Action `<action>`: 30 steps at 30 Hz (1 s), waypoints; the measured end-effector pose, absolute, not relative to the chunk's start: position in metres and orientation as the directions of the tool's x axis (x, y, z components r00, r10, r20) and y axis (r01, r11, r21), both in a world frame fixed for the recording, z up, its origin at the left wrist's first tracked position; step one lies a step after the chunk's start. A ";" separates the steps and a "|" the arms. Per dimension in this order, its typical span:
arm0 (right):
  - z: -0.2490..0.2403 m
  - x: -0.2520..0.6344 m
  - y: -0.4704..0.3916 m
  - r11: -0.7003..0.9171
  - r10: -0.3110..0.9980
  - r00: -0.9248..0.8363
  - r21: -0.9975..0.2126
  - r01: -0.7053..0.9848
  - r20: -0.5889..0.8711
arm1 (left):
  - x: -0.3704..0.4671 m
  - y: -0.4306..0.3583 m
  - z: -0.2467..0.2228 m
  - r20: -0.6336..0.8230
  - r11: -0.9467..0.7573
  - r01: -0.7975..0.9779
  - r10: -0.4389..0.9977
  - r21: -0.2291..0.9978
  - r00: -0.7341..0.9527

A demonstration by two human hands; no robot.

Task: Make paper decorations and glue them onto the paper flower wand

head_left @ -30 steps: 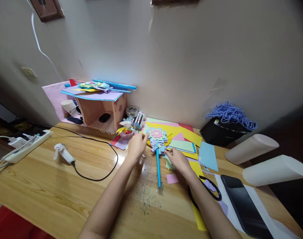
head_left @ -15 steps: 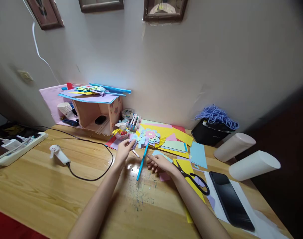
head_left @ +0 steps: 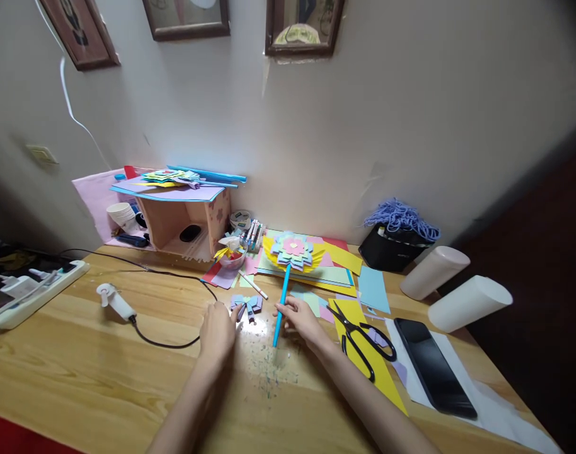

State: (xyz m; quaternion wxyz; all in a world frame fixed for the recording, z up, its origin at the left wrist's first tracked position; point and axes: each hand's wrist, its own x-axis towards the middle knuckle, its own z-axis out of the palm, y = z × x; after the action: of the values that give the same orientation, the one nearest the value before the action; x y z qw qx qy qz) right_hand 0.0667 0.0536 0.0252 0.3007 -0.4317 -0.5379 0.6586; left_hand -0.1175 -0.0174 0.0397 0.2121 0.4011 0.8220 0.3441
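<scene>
A paper flower (head_left: 293, 247) with pink, blue and green layers and yellow fan-shaped leaves sits at the top of a blue paper stick (head_left: 282, 304). My right hand (head_left: 301, 320) is closed on the stick's lower part, thumb and fingers pinching it at a tilt. On the table to the left lies a purple and light-blue paper bow (head_left: 246, 305). Just left of the bow is my left hand (head_left: 218, 329), back up, its fingers bent down and thumb apart. Its fingertips are partly hidden. A white pen (head_left: 253, 285) lies behind the bow.
Black-handled scissors (head_left: 358, 334) rest on yellow paper (head_left: 385, 378) at right, near a dark phone (head_left: 434, 367). A pink box (head_left: 221, 221) stands behind, beside a bowl of scraps (head_left: 231, 253). A black cable (head_left: 174, 345) curves at left. Two white rolls (head_left: 472, 302) stand right.
My right hand has closed on the blue stick, and the flower has come up and right. The bow now lies on the table; my left hand has drawn back toward me and left.
</scene>
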 end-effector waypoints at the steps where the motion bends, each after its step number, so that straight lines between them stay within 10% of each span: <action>1: 0.030 0.069 0.049 -0.214 0.873 -0.435 -0.975 0.065 -0.220 | -0.111 -0.020 0.046 -0.001 0.405 0.591 0.825 0.698 -0.565; 7: 0.072 0.062 0.013 0.056 0.824 -0.567 -0.997 0.059 0.013 | -0.072 -0.027 0.083 0.055 -0.035 0.222 0.995 0.975 -0.084; 17: 0.110 -0.001 0.001 0.354 0.516 -0.855 -0.921 0.163 0.047 | -0.120 -0.064 0.105 0.078 -0.055 0.064 0.881 0.996 -0.467; 30: 0.131 -0.126 -0.008 0.027 0.741 -0.658 -0.985 -0.169 0.133 | -0.166 -0.093 0.092 0.122 0.015 0.192 0.723 0.981 -0.680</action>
State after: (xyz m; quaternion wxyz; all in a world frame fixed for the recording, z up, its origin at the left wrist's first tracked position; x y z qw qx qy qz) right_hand -0.1257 -0.0077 0.1314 0.3450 -0.2275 -0.6280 0.6594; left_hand -0.1664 -0.0933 0.0915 0.2155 0.3370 0.6789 0.6157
